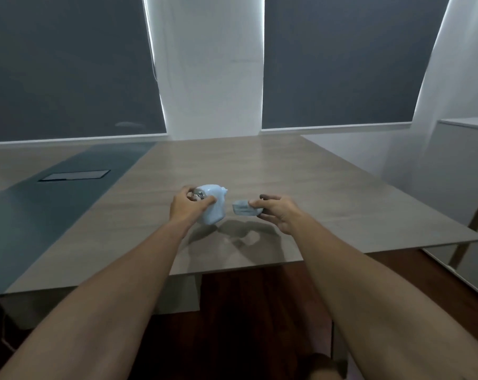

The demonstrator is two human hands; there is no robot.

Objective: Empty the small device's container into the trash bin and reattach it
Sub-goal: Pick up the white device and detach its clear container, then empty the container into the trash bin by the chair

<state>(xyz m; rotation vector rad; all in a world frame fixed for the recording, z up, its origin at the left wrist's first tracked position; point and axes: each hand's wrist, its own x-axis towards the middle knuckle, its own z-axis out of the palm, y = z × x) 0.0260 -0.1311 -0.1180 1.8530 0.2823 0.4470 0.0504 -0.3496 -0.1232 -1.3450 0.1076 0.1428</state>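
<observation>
A small pale-blue device (212,205) is lifted a little above the wooden table (328,187), tilted, with a silvery round part at its left end. My left hand (187,205) grips it from the left side. A small translucent grey-blue container (243,209) is held apart from the device, just to its right, pinched in the fingers of my right hand (277,212). A gap separates the container and the device. No trash bin is in view.
The table's near edge (232,266) lies just below my hands, with dark wooden floor under it. A dark strip with a cable hatch (74,175) runs along the table's left side. A white cabinet (465,149) stands at the right. Blinds cover the windows behind.
</observation>
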